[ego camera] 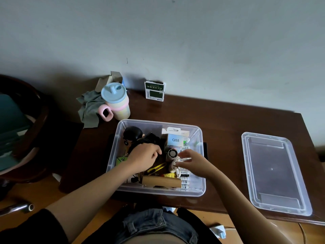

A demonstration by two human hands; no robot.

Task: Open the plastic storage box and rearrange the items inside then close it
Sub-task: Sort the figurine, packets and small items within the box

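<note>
Now both hands [143, 158] curled inside box [158, 191].

grey wall [193, 41], dark wooden table [228, 120]

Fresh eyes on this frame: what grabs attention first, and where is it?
The open clear storage box at the table's middle, crammed with small items, with both hands inside: the left hand on the dark clutter at left, the right hand over the small white packs at right. Its lid lies flat on the table to the right, apart from the box. Behind the box stands a pastel cup with a blue lid.
</note>
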